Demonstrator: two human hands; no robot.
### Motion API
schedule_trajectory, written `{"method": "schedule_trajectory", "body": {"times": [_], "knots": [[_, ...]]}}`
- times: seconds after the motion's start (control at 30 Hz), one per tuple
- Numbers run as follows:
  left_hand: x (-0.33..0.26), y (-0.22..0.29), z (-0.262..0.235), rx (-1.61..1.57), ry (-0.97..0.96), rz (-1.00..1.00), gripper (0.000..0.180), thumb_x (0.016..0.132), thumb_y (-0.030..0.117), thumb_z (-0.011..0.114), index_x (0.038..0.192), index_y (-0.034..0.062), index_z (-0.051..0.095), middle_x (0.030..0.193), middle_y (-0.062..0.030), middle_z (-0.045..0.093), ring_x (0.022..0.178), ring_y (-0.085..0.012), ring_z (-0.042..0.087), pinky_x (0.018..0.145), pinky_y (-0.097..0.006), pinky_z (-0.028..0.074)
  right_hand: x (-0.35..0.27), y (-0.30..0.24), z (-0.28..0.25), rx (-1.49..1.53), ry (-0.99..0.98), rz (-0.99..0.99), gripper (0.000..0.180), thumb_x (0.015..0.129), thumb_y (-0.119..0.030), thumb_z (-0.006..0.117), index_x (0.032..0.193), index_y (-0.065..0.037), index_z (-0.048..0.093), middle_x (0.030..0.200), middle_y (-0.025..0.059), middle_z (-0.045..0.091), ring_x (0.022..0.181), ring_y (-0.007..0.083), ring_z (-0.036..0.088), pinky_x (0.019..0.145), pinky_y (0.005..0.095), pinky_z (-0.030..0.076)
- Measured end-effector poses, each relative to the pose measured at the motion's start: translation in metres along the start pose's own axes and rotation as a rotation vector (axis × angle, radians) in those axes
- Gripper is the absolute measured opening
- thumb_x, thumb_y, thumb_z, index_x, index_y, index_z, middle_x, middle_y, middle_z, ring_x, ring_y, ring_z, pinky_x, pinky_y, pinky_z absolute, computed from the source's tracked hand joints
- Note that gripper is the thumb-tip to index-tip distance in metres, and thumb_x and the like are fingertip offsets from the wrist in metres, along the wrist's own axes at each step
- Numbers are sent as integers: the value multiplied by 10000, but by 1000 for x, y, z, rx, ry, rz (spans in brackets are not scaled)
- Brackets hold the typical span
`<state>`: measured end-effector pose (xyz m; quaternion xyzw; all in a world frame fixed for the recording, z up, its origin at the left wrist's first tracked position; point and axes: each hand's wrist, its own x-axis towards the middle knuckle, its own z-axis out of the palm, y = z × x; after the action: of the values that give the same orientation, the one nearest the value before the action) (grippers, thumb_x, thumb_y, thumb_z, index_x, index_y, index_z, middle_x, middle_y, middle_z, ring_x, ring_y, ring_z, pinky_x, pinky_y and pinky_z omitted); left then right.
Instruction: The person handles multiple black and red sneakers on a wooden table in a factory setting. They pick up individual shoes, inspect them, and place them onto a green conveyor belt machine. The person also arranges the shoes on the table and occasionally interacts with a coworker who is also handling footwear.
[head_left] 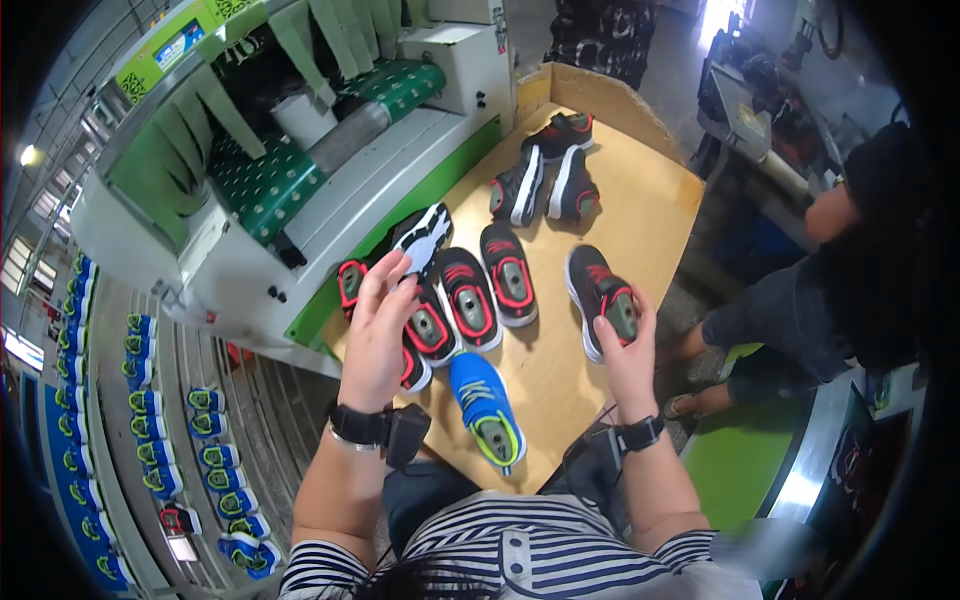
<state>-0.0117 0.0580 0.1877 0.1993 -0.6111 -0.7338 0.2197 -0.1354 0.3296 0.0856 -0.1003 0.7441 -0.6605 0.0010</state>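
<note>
My right hand [632, 352] grips the heel end of a black sneaker [590, 275] with red trim and a white sole, thumb on one side of the collar and fingers on the other. A grey-green last sits inside its opening. My left hand [378, 325] is raised over the left shoes with fingers bent and apart, holding nothing that I can see. Beside it, a sneaker tipped on its side shows its white sole [425, 238]. Black-and-red sneakers [468, 300] stand in a row there, partly covered by my hand. A blue sneaker [478, 400] with a lime collar lies nearest me.
The wooden tabletop [560, 400] carries three more black sneakers [518, 188] at its far end, by a cardboard edge [610, 95]. A conveyor machine [350, 140] with green strips stands left. Racks of blue shoes [150, 430] line the far left. Another person [790, 310] is at right.
</note>
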Motion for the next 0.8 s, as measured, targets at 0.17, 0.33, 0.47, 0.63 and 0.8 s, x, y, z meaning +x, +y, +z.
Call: {"method": "schedule_trajectory", "body": {"times": [0.17, 0.33, 0.47, 0.63, 0.8], "knots": [[127, -29, 70, 616, -266, 64, 747, 998, 409, 653, 1544, -15, 371, 1575, -306, 400, 1511, -369, 350, 1222, -412, 292, -2, 54, 10, -117, 86, -90, 687, 883, -72, 760, 1482, 6, 432, 1404, 198, 542, 1296, 291, 559, 1103, 384, 444], [269, -110, 79, 1298, -137, -223, 1223, 828, 773, 643, 1615, -32, 163, 1360, -312, 611, 1265, -392, 622, 1042, -417, 503, -2, 45, 13, -105, 30, -28, 752, 857, -104, 805, 1495, -2, 423, 1395, 194, 557, 1268, 281, 586, 1084, 373, 466], [273, -111, 108, 1115, -295, -192, 1291, 757, 619, 828, 1629, -10, 113, 1479, -324, 508, 1349, -373, 557, 1101, -396, 455, -3, 53, 7, -111, 46, -7, 762, 832, -101, 812, 1486, -9, 432, 1412, 195, 534, 1306, 303, 552, 1095, 390, 456], [243, -69, 119, 1466, -232, 61, 1126, 656, 388, 909, 1568, 115, 309, 1371, -216, 506, 1273, -422, 554, 1067, -491, 468, -4, 26, -3, -273, -259, -148, 749, 798, -215, 859, 1436, -36, 509, 1362, 199, 558, 1294, 347, 558, 1099, 409, 451], [222, -52, 68, 1863, -248, 324, 1067, 624, 350, 936, 1539, 192, 411, 1303, -199, 527, 1183, -401, 582, 958, -523, 517, 93, 13, -7, -275, -405, -1, 675, 949, -434, 731, 1424, -10, 509, 1346, 211, 553, 1210, 314, 568, 1050, 414, 463]]}}
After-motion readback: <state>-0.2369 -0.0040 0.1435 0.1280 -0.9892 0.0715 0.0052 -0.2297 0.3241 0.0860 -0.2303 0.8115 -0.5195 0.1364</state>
